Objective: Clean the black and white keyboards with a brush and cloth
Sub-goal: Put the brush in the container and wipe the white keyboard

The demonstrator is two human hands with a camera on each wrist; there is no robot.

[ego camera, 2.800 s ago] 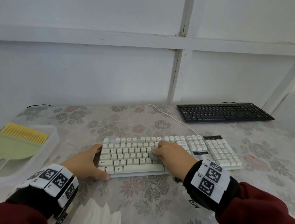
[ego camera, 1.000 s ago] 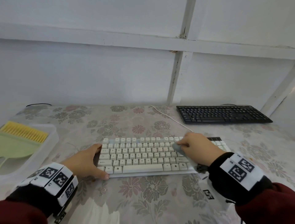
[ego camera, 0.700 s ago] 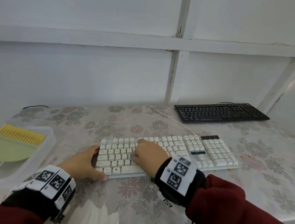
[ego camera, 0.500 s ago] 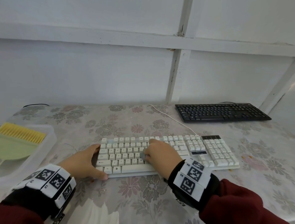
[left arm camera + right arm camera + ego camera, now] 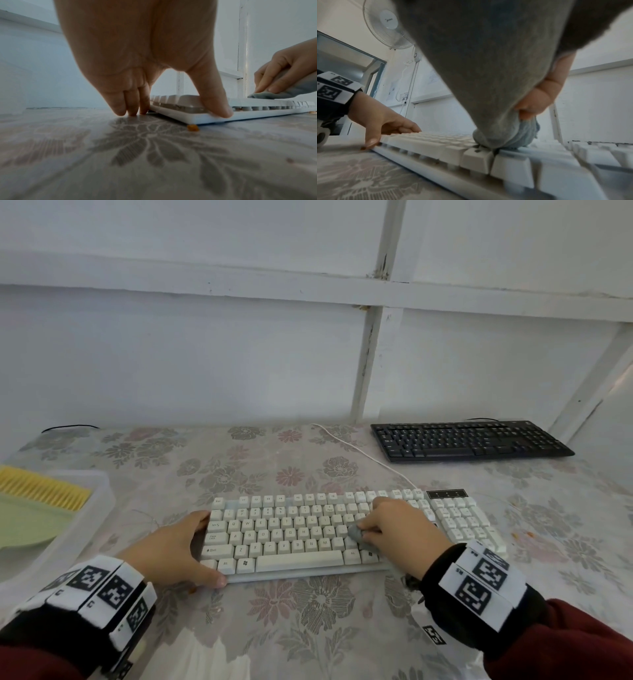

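The white keyboard (image 5: 291, 529) lies in front of me on the flowered tablecloth. My left hand (image 5: 171, 553) grips its near left corner: the thumb presses the front rim and the fingers (image 5: 130, 105) stand against the left end. My right hand (image 5: 397, 529) holds a bunched grey cloth (image 5: 356, 533) and presses it onto the keys at the right end of the letter block. In the right wrist view the cloth (image 5: 488, 67) fills the middle and bears down on the keyboard (image 5: 436, 143). The black keyboard (image 5: 469, 441) lies untouched at the far right. A green brush with yellow bristles (image 5: 41, 494) lies at the left.
The brush sits in a clear plastic tray (image 5: 102, 491) at the table's left edge. A white cable (image 5: 359, 453) runs from the white keyboard to the wall. An orange crumb (image 5: 193, 127) lies by the keyboard's near corner. A white wall closes the back.
My right hand has swept the cloth left across the keys and back right, and is now right of the middle. The left hand has kept its hold on the corner.
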